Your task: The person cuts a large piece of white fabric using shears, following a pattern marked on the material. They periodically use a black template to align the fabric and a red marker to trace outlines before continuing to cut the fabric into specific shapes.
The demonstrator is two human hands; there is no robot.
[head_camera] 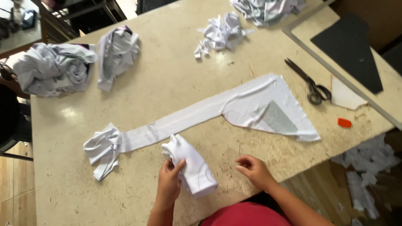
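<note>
My left hand (169, 181) grips a rolled bundle of white fabric (193, 169) at the near edge of the beige table (167, 79). My right hand (252, 168) rests just right of the bundle, fingers loosely curled, holding nothing. Beyond the bundle a long white fabric strip (176, 123) runs across the table, widening into a triangular piece (272, 111) on the right and ending in a crumpled knot (102, 148) on the left.
Black scissors (309, 83) lie at the right beside a white card (345, 95) and a small orange item (344, 122). Crumpled fabric piles (52, 69) (117, 52) (220, 33) (268, 8) sit along the far side. A black sheet (349, 48) lies on a board; scraps (368, 167) cover the floor.
</note>
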